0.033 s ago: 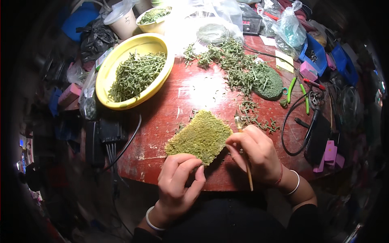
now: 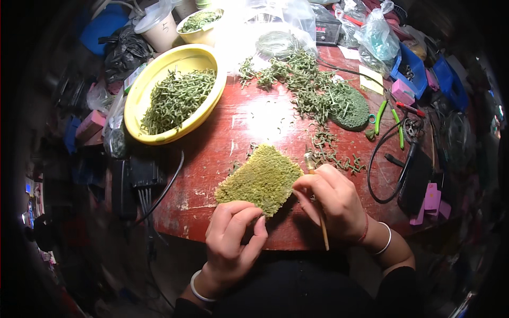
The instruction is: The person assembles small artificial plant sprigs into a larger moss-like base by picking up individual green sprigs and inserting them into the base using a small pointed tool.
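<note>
A slab of yellow-green, moss-like material (image 2: 260,177), rough and bumpy, lies before me at the table's near side. My left hand (image 2: 233,228) is at its near edge, fingers curled and thumb drawn in. A tiny dark bit shows at those fingertips, too small to name. Slanting through my right hand (image 2: 331,199) is a thin brush (image 2: 324,230) with a wooden handle, its tip end pointing away from me. The thumb and forefinger of that hand come together beside the slab's right edge; whether they touch it I cannot tell.
A yellow basin (image 2: 132,114) of curly green pieces stands at the left. More such pieces (image 2: 307,87) spread across the red table (image 2: 212,159), by a round green pad (image 2: 352,111). Green-handled pliers (image 2: 380,116), a black cable (image 2: 373,180) and blue bins (image 2: 411,69) lie right.
My right hand and the brush have shifted very slightly left. Otherwise the scene looks the same.
</note>
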The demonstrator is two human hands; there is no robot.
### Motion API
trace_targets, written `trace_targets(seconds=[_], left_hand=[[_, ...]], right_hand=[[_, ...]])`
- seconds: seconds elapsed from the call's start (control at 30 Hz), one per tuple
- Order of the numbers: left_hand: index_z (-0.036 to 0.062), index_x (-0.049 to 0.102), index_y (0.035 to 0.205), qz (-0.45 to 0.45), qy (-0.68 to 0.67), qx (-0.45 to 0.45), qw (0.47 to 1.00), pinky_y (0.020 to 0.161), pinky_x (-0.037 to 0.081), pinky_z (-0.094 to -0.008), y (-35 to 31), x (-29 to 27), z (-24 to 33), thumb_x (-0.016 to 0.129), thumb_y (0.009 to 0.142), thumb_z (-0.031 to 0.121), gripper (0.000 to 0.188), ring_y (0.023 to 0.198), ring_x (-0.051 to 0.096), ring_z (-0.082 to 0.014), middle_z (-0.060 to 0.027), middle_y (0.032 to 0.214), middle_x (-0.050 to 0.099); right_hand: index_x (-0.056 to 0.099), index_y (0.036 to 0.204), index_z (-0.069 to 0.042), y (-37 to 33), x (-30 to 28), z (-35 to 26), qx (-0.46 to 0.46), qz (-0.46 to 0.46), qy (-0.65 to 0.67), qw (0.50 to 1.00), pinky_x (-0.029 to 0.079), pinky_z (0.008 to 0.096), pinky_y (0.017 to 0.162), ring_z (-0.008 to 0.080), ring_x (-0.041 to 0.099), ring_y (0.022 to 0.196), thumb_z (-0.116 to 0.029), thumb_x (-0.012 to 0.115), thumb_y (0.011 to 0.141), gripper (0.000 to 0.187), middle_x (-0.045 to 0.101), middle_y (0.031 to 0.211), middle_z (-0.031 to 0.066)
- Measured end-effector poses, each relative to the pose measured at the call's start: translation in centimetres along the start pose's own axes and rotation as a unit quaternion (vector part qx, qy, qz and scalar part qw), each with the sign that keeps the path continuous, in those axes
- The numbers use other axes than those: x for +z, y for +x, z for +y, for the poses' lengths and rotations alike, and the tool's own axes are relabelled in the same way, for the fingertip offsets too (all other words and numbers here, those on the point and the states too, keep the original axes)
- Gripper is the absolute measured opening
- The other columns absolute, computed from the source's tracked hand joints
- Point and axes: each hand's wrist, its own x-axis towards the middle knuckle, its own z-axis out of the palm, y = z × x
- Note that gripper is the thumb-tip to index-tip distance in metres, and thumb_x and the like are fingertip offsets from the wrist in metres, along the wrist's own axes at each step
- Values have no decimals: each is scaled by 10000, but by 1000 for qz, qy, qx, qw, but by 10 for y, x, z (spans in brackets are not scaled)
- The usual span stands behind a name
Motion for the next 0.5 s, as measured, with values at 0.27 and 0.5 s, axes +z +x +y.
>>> trace_targets(seconds=[0.27, 0.5], left_hand=[[-10, 677, 1024, -3, 21, 26, 999, 746, 541, -387, 0, 3, -5, 766, 785, -53, 259, 847, 646, -305, -140, 983, 644], [-15, 678, 1029, 3, 34, 49, 998, 738, 541, -390, 2, 3, -7, 770, 786, -49, 262, 844, 644, -312, -141, 983, 643]], right_hand=[[664, 1067, 1, -3, 6, -2, -32, -17, -33, 999, 505, 373, 647, 281, 589, 748, -59, 728, 839, 245, 553, 857, 114], [697, 1046, -14, -8, 4, 0, -56, -18, -71, 996, 496, 360, 601, 254, 589, 721, -69, 725, 796, 257, 551, 836, 92]])
